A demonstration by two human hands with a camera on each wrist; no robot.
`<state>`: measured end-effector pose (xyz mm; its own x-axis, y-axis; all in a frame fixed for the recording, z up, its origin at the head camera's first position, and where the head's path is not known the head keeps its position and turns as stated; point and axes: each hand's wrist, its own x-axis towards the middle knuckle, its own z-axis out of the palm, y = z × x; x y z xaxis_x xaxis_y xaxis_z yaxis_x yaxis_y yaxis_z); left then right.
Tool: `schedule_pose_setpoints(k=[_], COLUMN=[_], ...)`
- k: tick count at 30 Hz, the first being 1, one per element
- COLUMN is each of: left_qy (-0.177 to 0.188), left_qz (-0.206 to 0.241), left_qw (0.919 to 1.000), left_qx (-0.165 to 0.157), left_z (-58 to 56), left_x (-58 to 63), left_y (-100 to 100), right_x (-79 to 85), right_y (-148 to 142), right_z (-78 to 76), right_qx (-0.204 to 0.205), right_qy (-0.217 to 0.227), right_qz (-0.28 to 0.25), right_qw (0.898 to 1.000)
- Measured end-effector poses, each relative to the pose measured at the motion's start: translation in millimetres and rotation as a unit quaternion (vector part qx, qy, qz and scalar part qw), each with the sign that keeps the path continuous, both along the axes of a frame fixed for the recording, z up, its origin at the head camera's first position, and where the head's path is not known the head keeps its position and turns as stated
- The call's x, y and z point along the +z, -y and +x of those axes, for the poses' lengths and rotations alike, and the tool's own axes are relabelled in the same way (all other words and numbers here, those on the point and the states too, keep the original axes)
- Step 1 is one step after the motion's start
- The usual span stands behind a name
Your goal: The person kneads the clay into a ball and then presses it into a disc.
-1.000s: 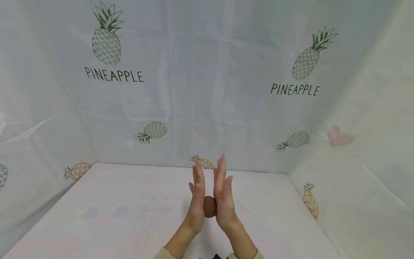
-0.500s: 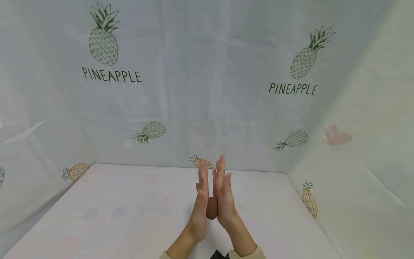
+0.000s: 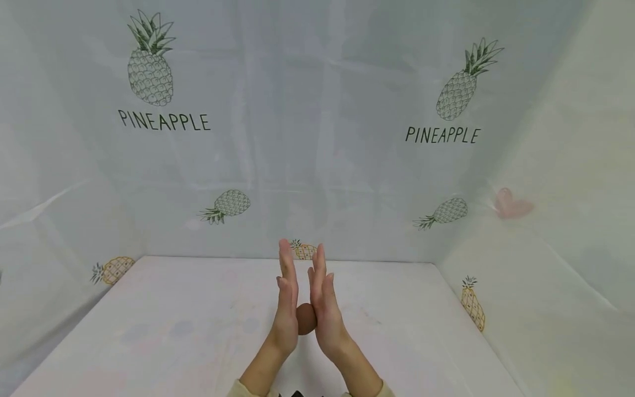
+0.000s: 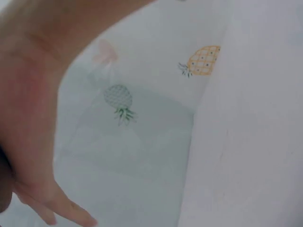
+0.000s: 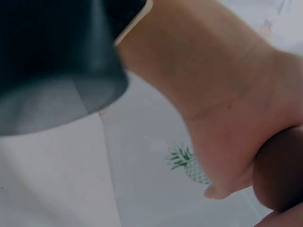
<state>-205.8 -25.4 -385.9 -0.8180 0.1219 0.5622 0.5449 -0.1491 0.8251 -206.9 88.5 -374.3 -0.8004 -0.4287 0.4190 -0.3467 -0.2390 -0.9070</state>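
In the lower middle of the frame I can see a person's left hand [image 3: 286,311] and right hand [image 3: 328,317] facing each other, with a brown ball [image 3: 306,318] between the two palms. The grip is a flat one: the palms press on the ball from either side, and the fingers run straight up toward the top of the frame instead of curling round it. The fingertips of the two hands stand apart, so a gap shows above the ball. From the left wrist, the ball is a dark curve at the lower left edge of the frame; from the right wrist, it fills the lower right, right against the palm. Pale sleeves [image 3: 241,389] end at the forearms, at the bottom edge of the frame, and a small dark object [image 3: 297,393] peeks in between them. Beneath the hands spreads a whitish bench [image 3: 198,298] with faint pink and bluish patches. Behind it hangs a pale sheet [image 3: 297,143], printed with a large green pineapple [image 3: 150,77] at the upper left and a tilted pineapple [image 3: 456,96] at the upper right, each above the lettering PINEAPPLE. A pink heart [image 3: 512,204] shows toward the right side of the frame.
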Motion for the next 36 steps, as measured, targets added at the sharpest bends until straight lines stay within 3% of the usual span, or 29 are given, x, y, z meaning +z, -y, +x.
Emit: schedule_pose_setpoints(k=[9,17,22,26,30,36], left_qy=[0.025,0.010,-0.020,-0.024,-0.028,-0.015], left_qz=[0.000,-0.002,-0.010,-0.008,-0.013,0.000], left_qw=[0.9997,0.9995,0.9991,0.9990,0.9992,0.9999], left_qx=[-0.004,-0.031,-0.037,-0.037,-0.023,0.006], left_z=[-7.9,3.6,12.3,14.7,14.3,7.1], left_x=[-12.4,-11.7,-4.0,0.6,3.6,7.2], left_y=[-4.7,-16.3,-20.2,-18.4,-11.3,3.5], right_x=[9.4,7.9,5.0,0.6,-4.5,-5.7], right_y=[-3.1,-12.2,-15.6,-14.6,-9.4,1.8], right_z=[7.9,-1.1,-7.9,-9.4,-8.0,-2.3], right_qx=[-0.049,-0.060,-0.048,-0.024,-0.003,0.020], right_qy=[-0.030,-0.030,-0.016,0.008,0.027,0.013], right_qz=[0.014,0.001,-0.006,-0.009,-0.002,0.007], right_qw=[0.998,0.998,0.999,1.000,1.000,1.000])
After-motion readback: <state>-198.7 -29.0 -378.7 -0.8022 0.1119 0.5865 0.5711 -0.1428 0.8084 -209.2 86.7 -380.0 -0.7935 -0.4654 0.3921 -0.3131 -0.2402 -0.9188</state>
